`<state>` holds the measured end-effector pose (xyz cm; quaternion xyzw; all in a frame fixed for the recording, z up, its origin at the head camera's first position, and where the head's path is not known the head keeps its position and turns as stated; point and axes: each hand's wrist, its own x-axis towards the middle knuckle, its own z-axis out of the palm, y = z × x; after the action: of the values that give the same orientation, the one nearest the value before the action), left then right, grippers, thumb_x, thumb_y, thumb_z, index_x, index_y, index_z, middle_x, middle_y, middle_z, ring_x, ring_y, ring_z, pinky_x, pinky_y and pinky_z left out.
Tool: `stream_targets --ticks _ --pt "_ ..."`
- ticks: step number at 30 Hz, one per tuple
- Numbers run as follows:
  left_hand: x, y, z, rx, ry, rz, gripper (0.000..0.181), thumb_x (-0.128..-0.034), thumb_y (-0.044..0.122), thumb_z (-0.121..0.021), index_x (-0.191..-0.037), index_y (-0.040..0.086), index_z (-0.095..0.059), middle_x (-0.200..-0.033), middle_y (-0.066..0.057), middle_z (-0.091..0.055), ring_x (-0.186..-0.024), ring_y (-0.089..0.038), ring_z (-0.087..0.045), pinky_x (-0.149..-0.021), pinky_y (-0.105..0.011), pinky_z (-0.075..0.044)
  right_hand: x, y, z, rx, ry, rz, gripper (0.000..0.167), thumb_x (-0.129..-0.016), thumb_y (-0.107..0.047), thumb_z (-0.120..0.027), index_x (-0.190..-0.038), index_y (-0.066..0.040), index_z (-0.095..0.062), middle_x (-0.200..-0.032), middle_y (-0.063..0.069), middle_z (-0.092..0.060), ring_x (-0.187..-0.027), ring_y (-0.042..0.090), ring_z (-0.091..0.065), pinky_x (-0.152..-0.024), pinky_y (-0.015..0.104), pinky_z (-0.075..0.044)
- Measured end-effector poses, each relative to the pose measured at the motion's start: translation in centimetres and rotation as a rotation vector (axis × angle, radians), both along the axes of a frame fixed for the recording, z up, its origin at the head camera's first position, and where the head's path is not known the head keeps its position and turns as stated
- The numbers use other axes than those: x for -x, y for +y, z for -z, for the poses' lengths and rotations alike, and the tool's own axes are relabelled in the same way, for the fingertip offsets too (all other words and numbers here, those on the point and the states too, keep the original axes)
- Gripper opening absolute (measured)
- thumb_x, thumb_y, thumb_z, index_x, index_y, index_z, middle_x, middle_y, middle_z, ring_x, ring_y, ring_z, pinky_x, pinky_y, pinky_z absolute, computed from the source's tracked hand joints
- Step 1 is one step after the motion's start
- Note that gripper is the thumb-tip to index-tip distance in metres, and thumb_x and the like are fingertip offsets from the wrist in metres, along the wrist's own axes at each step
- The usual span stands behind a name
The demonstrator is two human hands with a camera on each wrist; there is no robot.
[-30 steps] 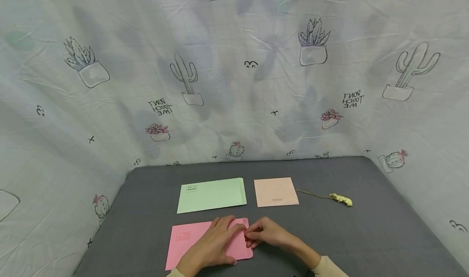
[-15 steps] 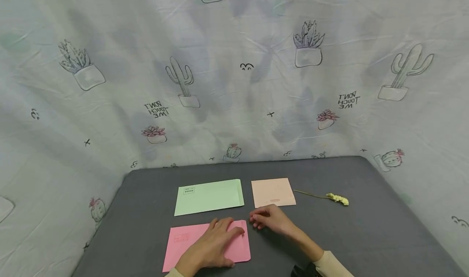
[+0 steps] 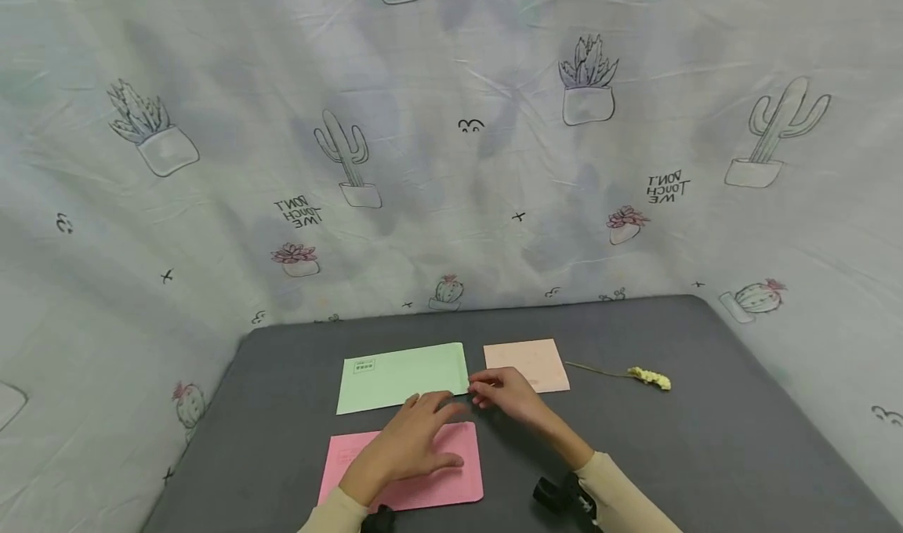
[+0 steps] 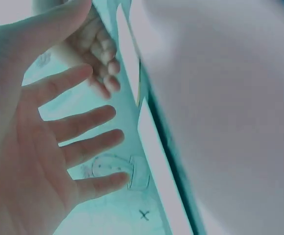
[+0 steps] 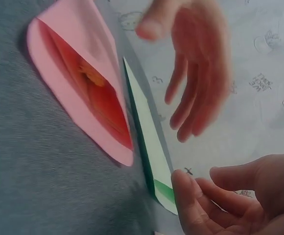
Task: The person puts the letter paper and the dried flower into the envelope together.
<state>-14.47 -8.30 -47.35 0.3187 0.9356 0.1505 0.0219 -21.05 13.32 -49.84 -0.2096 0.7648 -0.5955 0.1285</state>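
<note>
Pink envelope — beneath left grip, green envelope — beside right grip

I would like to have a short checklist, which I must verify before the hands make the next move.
1. Flower inside the pink envelope: ok, visible through the mouth.
2. Pink envelope's mouth closed: not ok, it gapes in the right wrist view.
3. Left hand free: ok, fingers spread, holding nothing.
4. Right hand gripping the green envelope: cannot tell; fingertips are at its right end, contact unclear.
5. Yellow flower on the table, not held: ok, right of the peach paper.
</note>
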Motion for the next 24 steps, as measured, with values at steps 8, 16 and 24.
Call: stream_targets --ticks 8,16,24 --pt "4.2 -0.7 0.6 -0.003 0.125 -0.056 0.057 -0.0837 0.04 -0.076 -0.131 0.014 -0.057 -0.133 -0.011 -0.055 -0.125 -0.027 -0.05 -0.105 -0.053 -0.039 1.4 -1.7 0.0 -0.058 -0.007 0.043 0.03 -0.097 -0.006 -0.058 -0.117 0.017 -0.061 -0.101 0.027 -0.068 -0.082 0.034 -0.07 -0.071 0.035 -0.059" --pt "6.5 -1.0 1.5 0.036 0.085 -0.082 0.067 -0.0826 0.043 -0.076 -0.138 0.014 -0.051 -0.137 -0.014 -0.051 -0.127 -0.031 -0.048 -0.104 -0.055 -0.038 2.5 -2.5 0.6 -0.065 -0.024 0.082 0.029 -0.096 -0.003 -0.057 -0.114 0.019 -0.061 -0.102 0.029 -0.067 -0.082 0.036 -0.07 -0.071 0.039 -0.059" --pt "8.8 -1.0 1.2 0.12 -0.02 -0.127 0.089 -0.075 0.052 -0.08 -0.147 0.014 -0.043 -0.149 -0.014 -0.041 -0.137 -0.032 -0.038 -0.109 -0.057 -0.032 3.6 -2.9 0.5 -0.094 -0.028 0.022 0.028 -0.097 -0.003 -0.055 -0.113 0.019 -0.062 -0.099 0.027 -0.068 -0.081 0.035 -0.071 -0.07 0.036 -0.06"
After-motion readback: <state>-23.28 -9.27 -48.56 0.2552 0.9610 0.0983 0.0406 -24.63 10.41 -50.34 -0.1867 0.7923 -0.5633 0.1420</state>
